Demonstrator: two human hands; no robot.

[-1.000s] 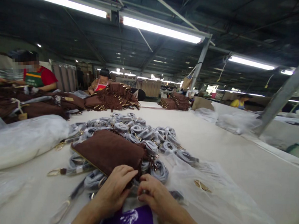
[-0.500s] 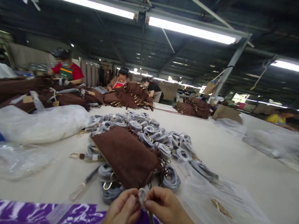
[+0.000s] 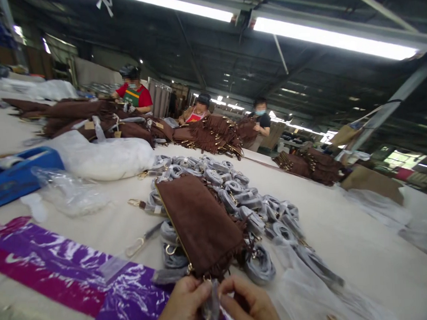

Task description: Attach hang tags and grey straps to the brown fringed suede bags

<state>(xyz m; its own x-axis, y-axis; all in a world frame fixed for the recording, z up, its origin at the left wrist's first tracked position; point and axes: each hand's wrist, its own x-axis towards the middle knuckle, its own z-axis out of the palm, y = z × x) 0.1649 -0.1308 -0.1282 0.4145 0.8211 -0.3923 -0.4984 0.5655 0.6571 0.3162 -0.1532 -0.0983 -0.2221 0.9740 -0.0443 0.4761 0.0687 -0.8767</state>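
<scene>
A flat brown fringed pouch point(image 3: 200, 218) with a gold zip edge lies on a heap of coiled, plastic-wrapped straps point(image 3: 232, 183). At its near corner, my left hand point(image 3: 185, 304) pinches a plastic-wrapped strap point(image 3: 210, 306) between thumb and fingers. A metal fitting shows just above that grip, by the pouch corner. My right hand point(image 3: 249, 301) is closed at the strap's right side, thumb and fingertips together on its clear wrapping. Exactly what lies between the right fingertips is too small to make out.
Left of the straps are a purple printed plastic bag point(image 3: 135, 298), a blue tape dispenser point(image 3: 24, 172) and a bundle of white plastic point(image 3: 106, 156). Clear plastic sheeting point(image 3: 313, 283) lies at right. Stacks of brown pouches point(image 3: 208, 134) and several co-workers are across the table.
The view has swung left, so the table's contents appear further right. The metal loop between my hands is now covered, and my left thumb lies over the wrapped strap.
</scene>
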